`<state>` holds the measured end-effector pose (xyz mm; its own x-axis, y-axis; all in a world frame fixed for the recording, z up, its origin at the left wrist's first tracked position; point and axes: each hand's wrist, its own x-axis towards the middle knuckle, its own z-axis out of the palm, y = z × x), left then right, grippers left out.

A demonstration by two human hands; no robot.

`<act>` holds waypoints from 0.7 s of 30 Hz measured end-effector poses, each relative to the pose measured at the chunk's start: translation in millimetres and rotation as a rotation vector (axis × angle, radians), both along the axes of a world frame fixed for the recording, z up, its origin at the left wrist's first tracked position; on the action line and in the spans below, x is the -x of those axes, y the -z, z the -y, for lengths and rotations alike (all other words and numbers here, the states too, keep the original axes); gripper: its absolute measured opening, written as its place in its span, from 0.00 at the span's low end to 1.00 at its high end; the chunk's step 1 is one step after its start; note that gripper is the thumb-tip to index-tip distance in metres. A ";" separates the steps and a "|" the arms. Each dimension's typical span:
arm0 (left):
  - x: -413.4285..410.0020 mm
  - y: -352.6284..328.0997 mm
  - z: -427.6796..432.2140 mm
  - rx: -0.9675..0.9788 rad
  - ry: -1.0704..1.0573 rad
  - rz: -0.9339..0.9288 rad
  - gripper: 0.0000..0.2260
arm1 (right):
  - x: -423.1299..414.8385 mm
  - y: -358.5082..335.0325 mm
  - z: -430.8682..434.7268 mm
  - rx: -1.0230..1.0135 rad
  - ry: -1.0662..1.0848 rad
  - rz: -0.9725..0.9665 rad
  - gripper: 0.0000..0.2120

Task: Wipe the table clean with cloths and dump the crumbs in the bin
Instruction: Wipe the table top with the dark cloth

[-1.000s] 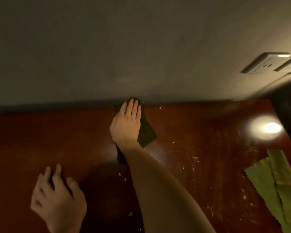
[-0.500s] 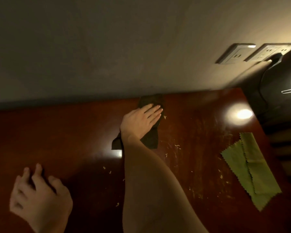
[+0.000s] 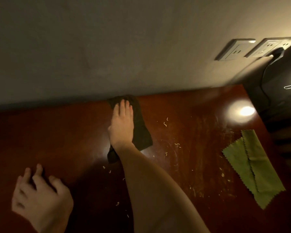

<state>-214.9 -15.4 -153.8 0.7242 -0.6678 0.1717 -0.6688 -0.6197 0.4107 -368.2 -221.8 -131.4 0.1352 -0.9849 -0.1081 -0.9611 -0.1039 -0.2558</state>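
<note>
The left hand [image 3: 40,199] rests loose and empty on the tabletop [image 3: 57,135], the right hand [image 3: 123,125] presses flat on the dark cloth [image 3: 141,132] by the wall, and crumbs [image 3: 165,124] scattered toward the idle green cloth [image 3: 252,167] suggest wiping is barely begun.

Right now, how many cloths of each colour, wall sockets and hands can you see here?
Dark cloth: 1
Green cloth: 1, folded over as far as it shows
Wall sockets: 2
Hands: 2, the left hand and the right hand
Total: 6
</note>
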 end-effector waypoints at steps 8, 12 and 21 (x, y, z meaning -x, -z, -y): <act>2.0 1.1 1.3 0.009 -0.024 0.035 0.21 | 7.9 -32.6 19.6 0.107 -0.128 0.505 0.29; 5.0 -8.7 3.5 -0.031 -0.053 -0.041 0.24 | 45.1 -76.7 30.9 0.218 -0.111 0.736 0.26; 4.7 -12.9 7.1 -0.087 -0.045 -0.078 0.26 | 184.2 -184.3 84.0 0.254 0.048 0.764 0.21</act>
